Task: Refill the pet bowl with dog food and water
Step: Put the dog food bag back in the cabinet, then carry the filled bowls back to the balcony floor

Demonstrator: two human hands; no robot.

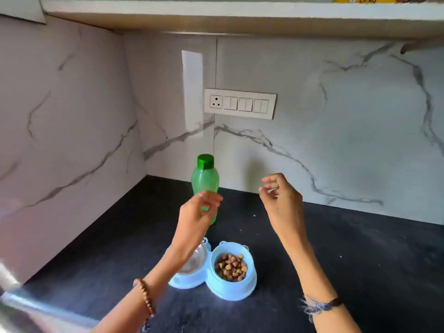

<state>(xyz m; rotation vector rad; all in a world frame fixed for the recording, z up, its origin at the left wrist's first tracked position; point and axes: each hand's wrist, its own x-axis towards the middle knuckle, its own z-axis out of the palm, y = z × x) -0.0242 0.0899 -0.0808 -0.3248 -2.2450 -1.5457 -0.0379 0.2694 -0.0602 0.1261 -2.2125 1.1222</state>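
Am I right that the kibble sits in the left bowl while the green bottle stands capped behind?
Not quite: the head view shows the kibble in the right bowl; the left bowl shows none. The green bottle does stand capped behind.

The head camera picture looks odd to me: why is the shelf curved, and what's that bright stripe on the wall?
Head view: the wide-angle lens bows the shelf edge; the stripe is glare on the glossy marble wall; the bottom-left corner is smeared with blur.
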